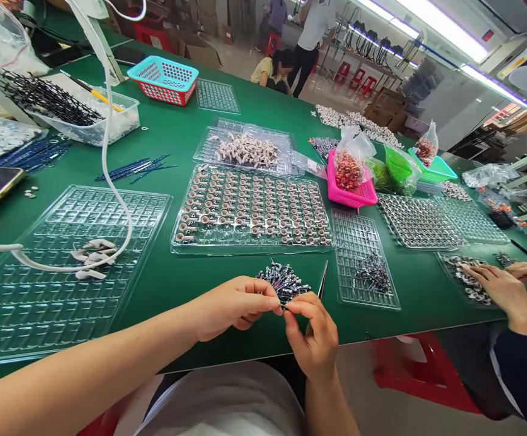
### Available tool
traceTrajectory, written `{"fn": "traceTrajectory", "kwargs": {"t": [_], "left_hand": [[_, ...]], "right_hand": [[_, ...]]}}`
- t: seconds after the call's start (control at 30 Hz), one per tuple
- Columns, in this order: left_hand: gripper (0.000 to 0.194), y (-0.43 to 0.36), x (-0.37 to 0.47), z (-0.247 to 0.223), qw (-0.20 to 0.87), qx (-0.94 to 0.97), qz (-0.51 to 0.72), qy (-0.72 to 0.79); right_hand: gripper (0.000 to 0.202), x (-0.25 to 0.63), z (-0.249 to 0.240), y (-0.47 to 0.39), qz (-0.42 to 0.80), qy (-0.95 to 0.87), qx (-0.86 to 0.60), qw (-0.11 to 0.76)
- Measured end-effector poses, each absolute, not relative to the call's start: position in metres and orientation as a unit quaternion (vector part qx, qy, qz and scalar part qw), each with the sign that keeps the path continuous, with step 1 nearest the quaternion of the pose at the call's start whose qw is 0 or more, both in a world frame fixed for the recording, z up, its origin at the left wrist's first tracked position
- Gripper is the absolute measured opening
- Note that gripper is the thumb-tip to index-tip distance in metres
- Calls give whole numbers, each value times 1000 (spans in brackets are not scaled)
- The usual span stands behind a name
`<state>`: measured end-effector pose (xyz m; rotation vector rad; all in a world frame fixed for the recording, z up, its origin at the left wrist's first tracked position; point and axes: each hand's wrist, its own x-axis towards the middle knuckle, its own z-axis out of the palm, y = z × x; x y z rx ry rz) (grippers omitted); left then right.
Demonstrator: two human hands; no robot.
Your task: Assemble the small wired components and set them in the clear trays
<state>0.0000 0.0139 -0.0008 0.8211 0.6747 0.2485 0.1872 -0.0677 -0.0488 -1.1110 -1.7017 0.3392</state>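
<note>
My left hand (249,303) and my right hand (314,333) meet near the table's front edge, with thumbs and fingertips pinched. Between them is a tiny dark part (284,307), mostly hidden by the fingers. Just behind lies a pile of small wired components (285,280). Pointed metal tweezers (323,277) stick out past my right hand; whether its fingers hold them or they lie on the table, I cannot tell. Farther back, a clear tray (252,247) carries rows of pale, round-headed earphone-like shells (249,209).
A tray of wired components (372,272) lies to the right, a pink basket (353,195) beyond. At left are a clear tray (63,242) crossed by a white cable (109,121), and a tub (129,115). A co-worker's hands (503,290) work at far right.
</note>
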Motion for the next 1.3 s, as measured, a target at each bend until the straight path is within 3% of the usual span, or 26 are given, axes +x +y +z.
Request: {"fn": "traceTrajectory", "kwargs": {"t": [0.57,0.93,1.3], "left_hand": [[29,11,6,-2,843,376,172,344],[17,7,4,7,661,601,213,396],[24,4,-5,12,596,699,151,366]], "right_hand": [[23,187,-52,-72,175,-660,-494,539],[8,190,-53,-75,244,-587,-519,571],[6,193,-58,-77,238,-531,-556,594]]}}
